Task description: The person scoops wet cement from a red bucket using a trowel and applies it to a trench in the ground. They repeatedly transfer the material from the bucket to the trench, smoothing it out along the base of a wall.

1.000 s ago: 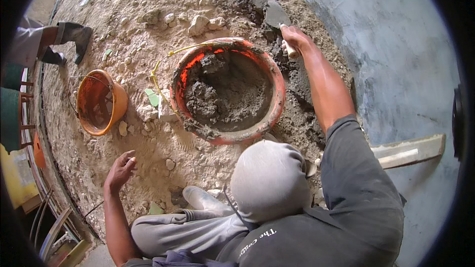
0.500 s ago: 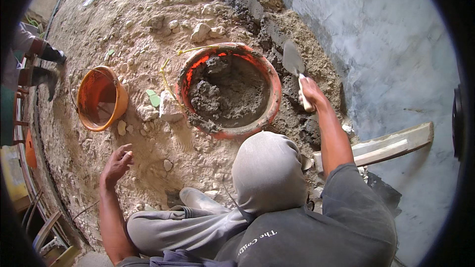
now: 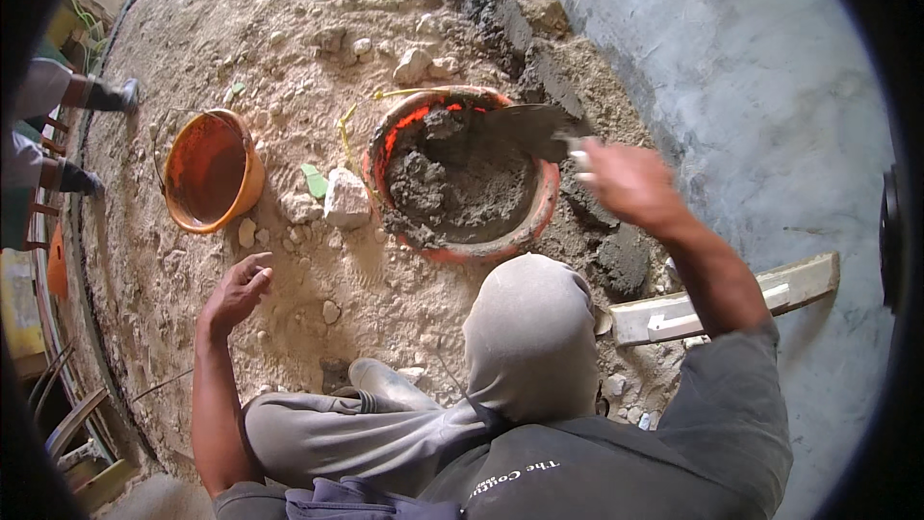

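My right hand grips a trowel, its handle mostly hidden by my fingers. The blade is at the right inner rim of a round orange-red tub, which holds lumpy grey mortar. My left hand hovers over the dirt with fingers loosely bent and apart, holding nothing. An orange bucket with a wire handle stands beyond it. A pale stone lies beside the tub, near a green fragment.
Another person's legs in boots are at the far left. Wet mortar runs along the foot of a grey plastered surface at right. A pale board lies by my right arm. Cables and planks line the left edge.
My right hand has brought the trowel down and leftward from the mortar strip to the tub's rim. My left hand has risen slightly. The other person's legs have shifted.
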`<action>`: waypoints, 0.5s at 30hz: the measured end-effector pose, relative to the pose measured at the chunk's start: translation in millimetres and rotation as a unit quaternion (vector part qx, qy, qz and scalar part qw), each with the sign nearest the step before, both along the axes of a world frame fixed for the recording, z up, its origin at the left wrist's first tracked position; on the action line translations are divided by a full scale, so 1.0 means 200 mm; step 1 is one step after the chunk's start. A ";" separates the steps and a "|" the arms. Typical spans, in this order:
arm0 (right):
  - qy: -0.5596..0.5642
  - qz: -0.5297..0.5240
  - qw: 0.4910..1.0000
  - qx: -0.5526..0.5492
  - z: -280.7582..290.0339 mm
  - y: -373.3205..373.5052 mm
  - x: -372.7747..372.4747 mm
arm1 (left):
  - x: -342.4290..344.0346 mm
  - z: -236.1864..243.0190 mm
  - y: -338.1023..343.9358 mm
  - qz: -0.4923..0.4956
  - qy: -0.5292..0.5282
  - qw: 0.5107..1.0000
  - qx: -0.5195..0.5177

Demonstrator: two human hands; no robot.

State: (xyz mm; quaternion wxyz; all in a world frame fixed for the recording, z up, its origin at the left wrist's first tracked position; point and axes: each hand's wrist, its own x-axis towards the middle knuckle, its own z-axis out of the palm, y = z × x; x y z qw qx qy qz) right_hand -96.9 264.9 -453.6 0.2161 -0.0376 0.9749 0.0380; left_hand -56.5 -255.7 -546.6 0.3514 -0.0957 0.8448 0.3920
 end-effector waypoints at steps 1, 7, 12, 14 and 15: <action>-0.014 -0.004 1.000 -0.007 -0.10 -0.08 -0.04 | 0.01 0.00 0.00 0.005 0.021 1.000 0.005; -0.066 0.026 0.987 -0.146 -0.19 -0.08 0.15 | 0.08 0.09 0.00 0.065 0.056 0.996 0.011; -0.105 0.014 0.957 -0.272 -0.39 -0.02 0.18 | 0.03 0.07 0.04 0.062 0.037 0.996 0.047; -0.136 -0.008 0.945 -0.299 -0.43 -0.11 0.13 | 0.04 0.07 0.08 0.037 0.035 0.998 0.030; -0.129 0.011 0.946 -0.297 -0.44 -0.16 0.09 | 0.04 0.08 0.08 0.028 0.031 0.999 0.024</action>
